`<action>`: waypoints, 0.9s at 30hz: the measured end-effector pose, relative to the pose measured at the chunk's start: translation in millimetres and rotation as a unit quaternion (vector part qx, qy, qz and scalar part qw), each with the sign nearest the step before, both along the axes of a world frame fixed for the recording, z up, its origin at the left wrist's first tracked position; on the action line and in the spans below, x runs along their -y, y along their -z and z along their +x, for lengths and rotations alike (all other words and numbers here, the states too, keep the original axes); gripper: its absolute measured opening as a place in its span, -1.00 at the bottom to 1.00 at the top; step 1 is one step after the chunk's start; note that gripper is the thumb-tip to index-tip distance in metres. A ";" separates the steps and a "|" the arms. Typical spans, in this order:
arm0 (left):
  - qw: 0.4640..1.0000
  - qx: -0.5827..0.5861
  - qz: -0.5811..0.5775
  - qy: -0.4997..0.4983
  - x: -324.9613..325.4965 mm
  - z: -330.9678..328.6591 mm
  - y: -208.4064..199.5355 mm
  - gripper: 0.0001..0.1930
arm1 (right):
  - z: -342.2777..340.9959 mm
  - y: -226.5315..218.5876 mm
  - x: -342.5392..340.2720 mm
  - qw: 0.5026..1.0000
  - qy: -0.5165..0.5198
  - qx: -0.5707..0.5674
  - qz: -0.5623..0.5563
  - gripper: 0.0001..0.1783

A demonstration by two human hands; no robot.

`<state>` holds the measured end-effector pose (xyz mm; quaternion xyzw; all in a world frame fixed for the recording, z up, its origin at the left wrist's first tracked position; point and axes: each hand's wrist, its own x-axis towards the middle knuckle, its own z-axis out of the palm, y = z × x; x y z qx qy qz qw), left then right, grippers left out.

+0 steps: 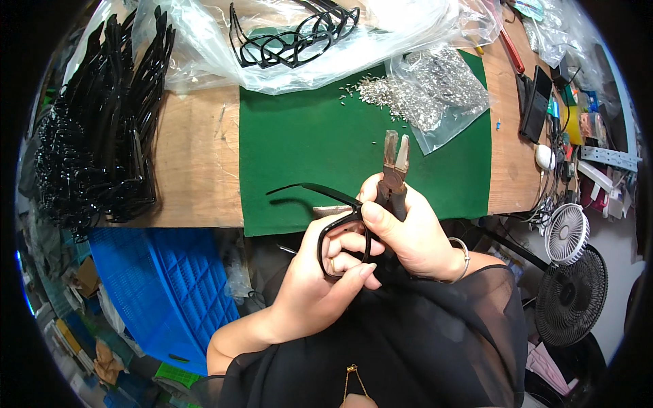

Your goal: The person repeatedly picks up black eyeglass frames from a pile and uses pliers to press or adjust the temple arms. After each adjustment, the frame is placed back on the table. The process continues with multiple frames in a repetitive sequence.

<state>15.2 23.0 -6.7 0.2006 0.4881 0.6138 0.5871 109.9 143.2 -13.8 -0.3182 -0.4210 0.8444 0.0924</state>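
My left hand is closed round a black eyeglasses frame, its fingers showing through the rim. One temple arm of the frame sticks out to the left over the green mat. In my right hand is a pair of pliers, jaws pointing away from me and slightly apart, with nothing visible between them. My right thumb also presses on the frame's corner where the temple arm joins. Part of the frame is hidden behind my fingers.
Small silvery metal pieces spill from a clear bag on the mat. Many black frames are heaped at left; others lie on plastic behind. A blue crate stands below the table's left side. A phone and fans are at right.
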 end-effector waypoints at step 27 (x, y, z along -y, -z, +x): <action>0.960 -0.248 -0.054 0.116 20.2 -17.4 -25.3 -0.63 | 12.5 5.7 -36.6 0.784 -0.312 -0.107 0.526 -0.73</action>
